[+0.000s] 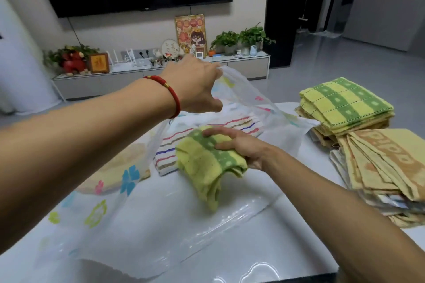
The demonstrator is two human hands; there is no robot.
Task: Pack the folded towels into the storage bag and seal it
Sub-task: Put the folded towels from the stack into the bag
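Observation:
A clear storage bag (128,220) printed with coloured flowers lies on the white table (287,236). My left hand (195,85), with a red bracelet on the wrist, pinches the bag's upper edge and lifts it so the mouth gapes. My right hand (241,145) grips a folded yellow-green towel (207,165) at the bag's opening. Inside the bag lie a white towel with coloured stripes (184,142) and a pale yellow towel (124,165) to its left.
At the right of the table stands a stack of yellow-green checked towels (345,103), with a fanned pile of beige-orange towels (386,163) in front of it. Beyond the table are a low TV cabinet (161,76) with plants and frames, and grey floor.

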